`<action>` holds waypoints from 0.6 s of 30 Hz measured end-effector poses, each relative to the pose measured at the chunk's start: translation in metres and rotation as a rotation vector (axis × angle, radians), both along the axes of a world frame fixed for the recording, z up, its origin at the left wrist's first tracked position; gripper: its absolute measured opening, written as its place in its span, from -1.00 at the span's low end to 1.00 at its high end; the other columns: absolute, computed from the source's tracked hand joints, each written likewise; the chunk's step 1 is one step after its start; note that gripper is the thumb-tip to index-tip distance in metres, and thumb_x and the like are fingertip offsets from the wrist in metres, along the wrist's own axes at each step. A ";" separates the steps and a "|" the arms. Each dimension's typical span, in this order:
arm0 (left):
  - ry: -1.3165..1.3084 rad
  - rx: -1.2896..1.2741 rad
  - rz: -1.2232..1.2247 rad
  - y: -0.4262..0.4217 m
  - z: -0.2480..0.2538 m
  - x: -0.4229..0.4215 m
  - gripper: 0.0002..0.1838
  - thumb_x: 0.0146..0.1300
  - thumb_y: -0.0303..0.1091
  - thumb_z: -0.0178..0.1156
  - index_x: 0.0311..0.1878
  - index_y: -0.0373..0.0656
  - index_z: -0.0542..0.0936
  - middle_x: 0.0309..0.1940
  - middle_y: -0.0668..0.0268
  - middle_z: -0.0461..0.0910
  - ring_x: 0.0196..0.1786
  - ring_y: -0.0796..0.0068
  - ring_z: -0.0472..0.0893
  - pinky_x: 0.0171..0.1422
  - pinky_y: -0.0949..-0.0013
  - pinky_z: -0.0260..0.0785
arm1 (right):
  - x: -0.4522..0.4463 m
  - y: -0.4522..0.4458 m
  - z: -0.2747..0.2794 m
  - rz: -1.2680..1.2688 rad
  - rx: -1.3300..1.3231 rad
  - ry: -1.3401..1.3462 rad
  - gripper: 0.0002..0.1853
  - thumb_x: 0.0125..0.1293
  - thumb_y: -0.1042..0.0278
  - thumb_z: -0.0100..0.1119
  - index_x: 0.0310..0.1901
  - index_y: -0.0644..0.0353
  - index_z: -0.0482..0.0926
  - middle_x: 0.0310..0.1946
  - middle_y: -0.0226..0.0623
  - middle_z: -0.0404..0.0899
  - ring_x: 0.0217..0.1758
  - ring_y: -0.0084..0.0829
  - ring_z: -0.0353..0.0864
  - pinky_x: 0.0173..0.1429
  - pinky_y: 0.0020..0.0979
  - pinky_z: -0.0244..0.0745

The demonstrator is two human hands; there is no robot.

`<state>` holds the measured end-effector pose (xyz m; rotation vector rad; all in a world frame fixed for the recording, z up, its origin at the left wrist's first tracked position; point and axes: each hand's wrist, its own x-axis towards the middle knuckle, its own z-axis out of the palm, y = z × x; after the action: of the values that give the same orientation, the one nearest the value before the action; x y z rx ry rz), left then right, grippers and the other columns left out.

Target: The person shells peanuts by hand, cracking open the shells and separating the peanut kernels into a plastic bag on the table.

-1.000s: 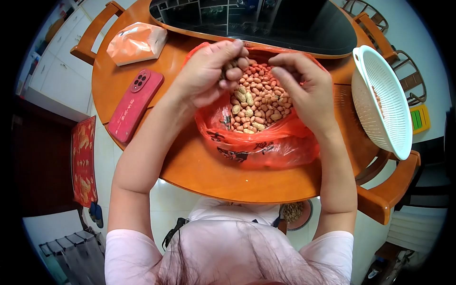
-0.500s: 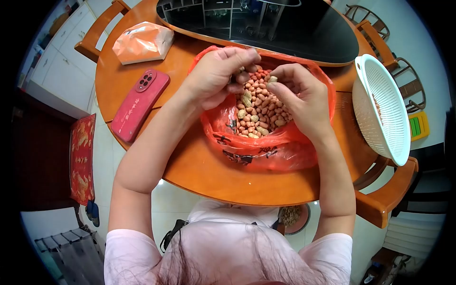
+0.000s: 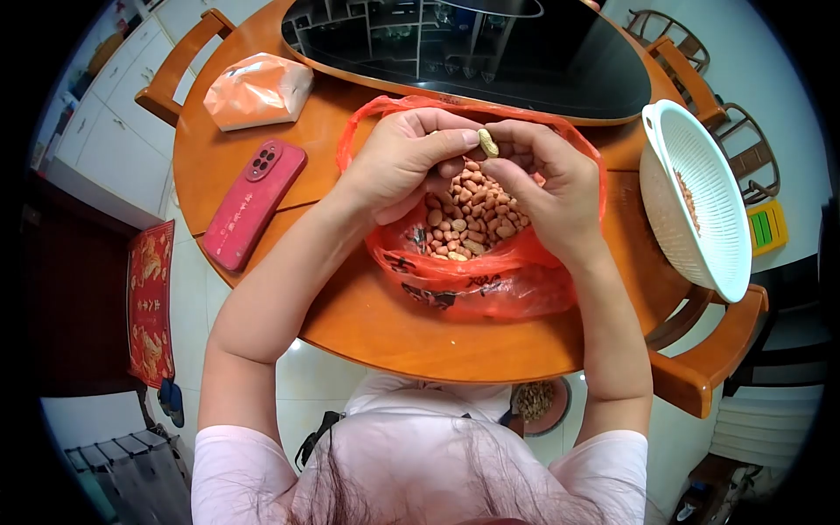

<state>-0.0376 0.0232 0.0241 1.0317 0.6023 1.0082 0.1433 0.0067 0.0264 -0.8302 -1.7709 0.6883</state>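
Observation:
Above the bag, an unshelled peanut [image 3: 489, 143] is held between my two hands. My left hand [image 3: 409, 156] is closed, its thumb tip against the pod's left side and its other fingers curled beneath. My right hand [image 3: 549, 171] pinches the same pod from the right with thumb and forefinger. Below them lies an opened red plastic bag [image 3: 525, 293] with dark printing. It holds many loose reddish peanut kernels [image 3: 481, 197] and several pods still in their shells, such as one unshelled peanut [image 3: 458, 256] near the front. My hands hide part of the contents.
A white colander [image 3: 731, 227] with some kernels inside stands at the table's right edge. Left on the wooden table [image 3: 385, 346] are a red phone [image 3: 255, 206] and an orange tissue pack [image 3: 260, 92]. A black turntable [image 3: 472, 61] lies behind the bag. Below, a bowl of shells [image 3: 535, 402] shows.
My hands have come together. The peanut, held by my right hand earlier, is now between both hands, with my left thumb touching it. Fewer unshelled pods show in the bag.

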 end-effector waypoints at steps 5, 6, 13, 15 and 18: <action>0.022 -0.009 0.010 -0.002 0.000 0.002 -0.80 0.24 -0.37 0.22 -0.13 -0.26 0.59 -0.44 0.48 0.51 -0.48 0.79 0.33 -0.48 0.70 0.14 | 0.001 -0.001 0.000 0.030 -0.143 0.116 -0.80 0.24 0.54 0.17 -0.09 0.33 0.58 -0.28 -0.30 0.65 -0.22 -0.56 0.64 -0.10 -0.57 0.53; 0.023 -0.011 0.007 -0.004 0.001 0.002 -0.80 0.24 -0.37 0.22 -0.13 -0.26 0.59 -0.45 0.48 0.50 -0.48 0.79 0.33 -0.49 0.70 0.14 | 0.001 -0.001 0.000 0.036 -0.162 0.124 -0.80 0.25 0.54 0.17 -0.10 0.33 0.58 -0.28 -0.31 0.65 -0.21 -0.56 0.63 -0.09 -0.58 0.52; -0.056 -0.072 -0.083 0.000 -0.001 -0.001 -0.85 0.25 -0.40 0.19 -0.18 -0.26 0.59 -0.43 0.42 0.56 -0.50 0.79 0.40 -0.53 0.70 0.18 | -0.005 0.000 -0.007 0.017 -0.093 0.177 -0.84 0.23 0.53 0.19 -0.15 0.29 0.60 -0.29 -0.32 0.64 -0.22 -0.57 0.61 -0.11 -0.57 0.50; -0.038 -0.062 -0.067 -0.002 0.001 0.000 -0.85 0.25 -0.40 0.19 -0.19 -0.26 0.57 -0.45 0.42 0.55 -0.50 0.77 0.40 -0.53 0.70 0.18 | -0.002 0.002 -0.007 -0.018 -0.039 0.083 -0.84 0.21 0.53 0.21 -0.17 0.26 0.62 -0.30 -0.32 0.63 -0.25 -0.56 0.61 -0.15 -0.56 0.50; 0.009 -0.025 0.052 -0.006 0.002 0.003 -0.87 0.23 -0.41 0.18 -0.23 -0.25 0.51 -0.50 0.41 0.51 -0.53 0.74 0.39 -0.55 0.67 0.18 | -0.004 0.000 -0.007 -0.039 0.022 0.053 -0.84 0.17 0.55 0.24 -0.19 0.24 0.63 -0.34 -0.30 0.62 -0.29 -0.52 0.61 -0.21 -0.53 0.50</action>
<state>-0.0342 0.0173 0.0259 1.0035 0.6509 1.0398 0.1392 0.0066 0.0196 -0.8225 -1.7072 0.6590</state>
